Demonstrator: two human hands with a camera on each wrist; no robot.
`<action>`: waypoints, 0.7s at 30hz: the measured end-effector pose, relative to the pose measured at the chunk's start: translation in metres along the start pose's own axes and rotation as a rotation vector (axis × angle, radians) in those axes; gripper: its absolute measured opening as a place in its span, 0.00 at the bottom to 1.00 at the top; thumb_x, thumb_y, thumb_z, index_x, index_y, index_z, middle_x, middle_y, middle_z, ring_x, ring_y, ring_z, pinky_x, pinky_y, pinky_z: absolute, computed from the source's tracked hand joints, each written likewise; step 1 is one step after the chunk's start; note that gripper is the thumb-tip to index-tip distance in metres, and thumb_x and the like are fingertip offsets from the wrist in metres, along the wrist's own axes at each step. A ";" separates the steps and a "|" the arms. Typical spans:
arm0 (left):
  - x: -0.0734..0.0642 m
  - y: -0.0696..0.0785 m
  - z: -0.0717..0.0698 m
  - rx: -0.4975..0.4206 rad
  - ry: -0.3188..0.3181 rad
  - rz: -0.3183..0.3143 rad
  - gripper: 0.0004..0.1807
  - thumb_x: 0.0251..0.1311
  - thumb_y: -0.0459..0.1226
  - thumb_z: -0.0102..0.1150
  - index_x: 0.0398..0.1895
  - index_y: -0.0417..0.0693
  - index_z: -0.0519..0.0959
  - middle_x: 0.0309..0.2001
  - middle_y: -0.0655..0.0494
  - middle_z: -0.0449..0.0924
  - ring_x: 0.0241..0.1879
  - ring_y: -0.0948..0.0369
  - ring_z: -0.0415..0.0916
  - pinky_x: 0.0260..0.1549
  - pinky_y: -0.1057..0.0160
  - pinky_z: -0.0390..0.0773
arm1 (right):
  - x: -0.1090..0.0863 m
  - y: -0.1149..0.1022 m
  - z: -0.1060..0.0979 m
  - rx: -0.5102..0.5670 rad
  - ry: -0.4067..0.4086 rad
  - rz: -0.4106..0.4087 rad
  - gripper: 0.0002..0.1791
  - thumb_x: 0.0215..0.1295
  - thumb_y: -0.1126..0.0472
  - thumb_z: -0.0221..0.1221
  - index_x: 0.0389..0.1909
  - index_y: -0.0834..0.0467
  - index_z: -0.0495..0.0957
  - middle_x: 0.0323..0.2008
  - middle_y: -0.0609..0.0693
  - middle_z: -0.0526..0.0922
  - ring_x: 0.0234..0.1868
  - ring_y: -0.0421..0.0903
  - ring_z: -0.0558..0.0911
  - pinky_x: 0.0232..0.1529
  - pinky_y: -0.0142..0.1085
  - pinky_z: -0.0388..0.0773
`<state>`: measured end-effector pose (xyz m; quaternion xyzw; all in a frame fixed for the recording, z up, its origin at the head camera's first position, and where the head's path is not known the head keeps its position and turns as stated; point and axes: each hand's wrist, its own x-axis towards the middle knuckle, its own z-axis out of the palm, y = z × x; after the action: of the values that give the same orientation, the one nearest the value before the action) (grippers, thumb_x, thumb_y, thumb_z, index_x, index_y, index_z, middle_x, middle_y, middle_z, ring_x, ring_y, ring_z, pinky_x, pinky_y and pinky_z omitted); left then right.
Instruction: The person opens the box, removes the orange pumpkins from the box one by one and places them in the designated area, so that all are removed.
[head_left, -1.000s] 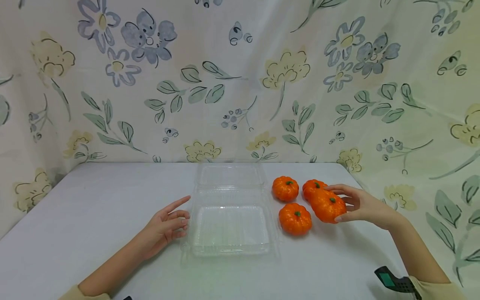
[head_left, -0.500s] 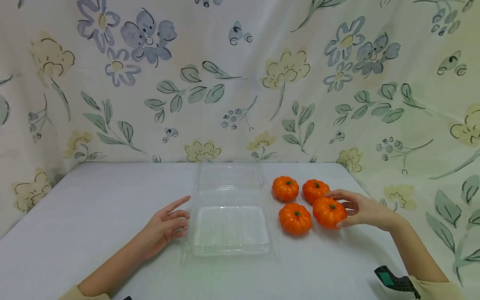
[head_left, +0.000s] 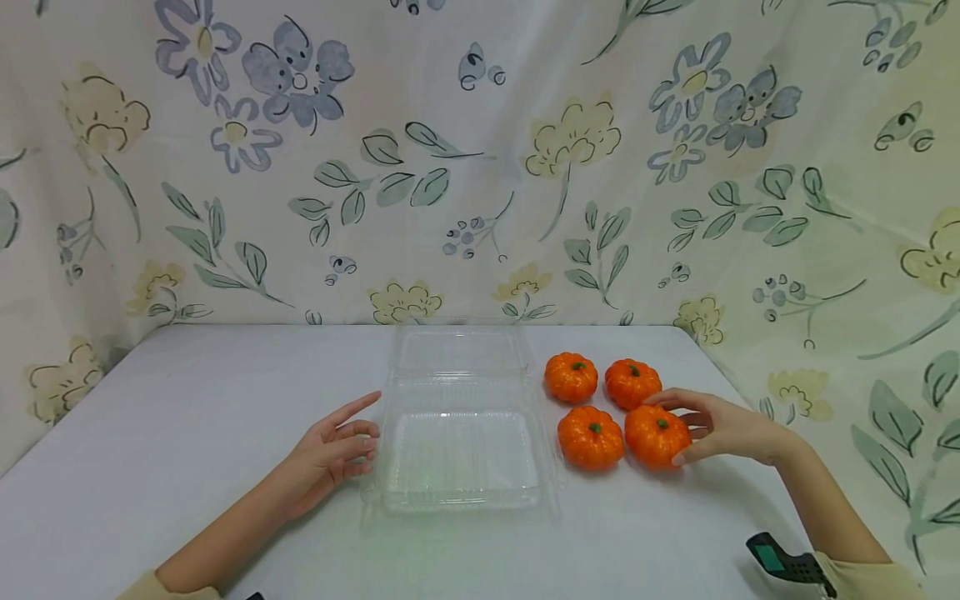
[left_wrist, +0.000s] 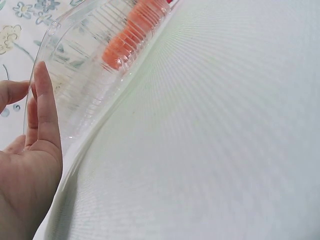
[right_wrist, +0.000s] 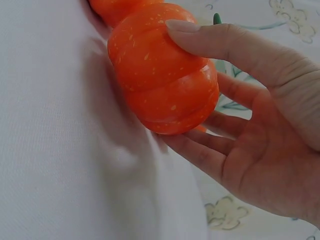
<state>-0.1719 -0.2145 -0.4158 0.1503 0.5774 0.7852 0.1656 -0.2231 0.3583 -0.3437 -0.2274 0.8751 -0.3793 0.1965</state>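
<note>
My right hand point(head_left: 723, 427) grips a small orange pumpkin point(head_left: 657, 438) with a green stem, thumb on its near side and fingers round the far side. In the right wrist view the thumb presses on the speckled skin of this pumpkin point(right_wrist: 160, 75). It sits low at the table, at the front right of a two-by-two cluster. My left hand point(head_left: 330, 458) rests beside the left edge of a clear plastic clamshell box point(head_left: 461, 500), fingers loosely extended. The left wrist view shows those fingers against the box wall point(left_wrist: 75, 95); whether they touch it I cannot tell.
Three more pumpkins stand close by: one at back left point(head_left: 571, 377), one at back right point(head_left: 632, 383), one at front left point(head_left: 591, 439). The box's lid point(head_left: 461, 350) lies folded back behind its base. A floral curtain point(head_left: 480, 167) hangs behind the white table point(head_left: 247, 367).
My right hand has brought the gripped pumpkin down and toward the front, so the back right pumpkin now shows more fully. The left hand and the box have stayed still.
</note>
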 end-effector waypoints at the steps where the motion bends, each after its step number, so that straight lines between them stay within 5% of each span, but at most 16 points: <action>1: 0.000 0.000 0.000 -0.002 -0.002 0.001 0.35 0.75 0.27 0.54 0.82 0.54 0.60 0.46 0.61 0.79 0.39 0.66 0.80 0.43 0.69 0.86 | 0.000 0.000 0.000 -0.003 -0.004 -0.004 0.40 0.60 0.58 0.73 0.71 0.63 0.69 0.71 0.72 0.68 0.68 0.73 0.71 0.55 0.28 0.80; 19: 0.001 -0.001 -0.001 -0.003 0.006 -0.008 0.35 0.75 0.27 0.54 0.82 0.54 0.60 0.46 0.61 0.79 0.39 0.66 0.80 0.42 0.69 0.86 | 0.000 0.006 0.000 0.028 -0.042 -0.038 0.39 0.60 0.60 0.73 0.71 0.63 0.70 0.70 0.70 0.69 0.69 0.73 0.70 0.58 0.26 0.78; 21: 0.001 -0.001 -0.001 -0.006 0.003 -0.006 0.35 0.75 0.27 0.54 0.82 0.54 0.60 0.46 0.61 0.79 0.39 0.66 0.80 0.42 0.69 0.86 | 0.000 0.006 0.000 0.033 -0.044 -0.040 0.39 0.60 0.60 0.73 0.71 0.62 0.70 0.70 0.70 0.69 0.70 0.59 0.74 0.58 0.26 0.78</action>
<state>-0.1728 -0.2143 -0.4169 0.1470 0.5758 0.7866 0.1678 -0.2243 0.3619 -0.3485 -0.2497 0.8596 -0.3924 0.2118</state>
